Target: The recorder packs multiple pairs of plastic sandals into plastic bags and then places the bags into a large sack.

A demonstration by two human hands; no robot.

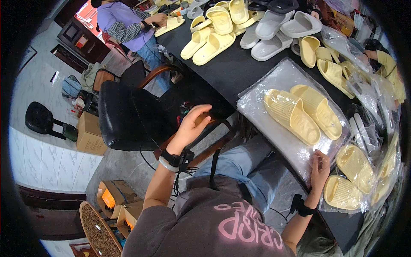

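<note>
A pair of pale yellow slippers (302,113) lies inside a clear plastic bag (274,83) on the black table (231,68). My right hand (319,169) rests on the near edge of that bag, fingers pressed on the plastic. My left hand (192,124) reaches out to the left and touches the wooden armrest (212,122) of a black chair (124,115); whether it grips the armrest is unclear. Both wrists wear black bands.
Several loose yellow and grey slippers (239,25) cover the far table. Bagged slippers (355,171) pile at the right. Another person in a purple top (124,23) handles a slipper at the far left. Cardboard boxes (90,132) sit on the floor.
</note>
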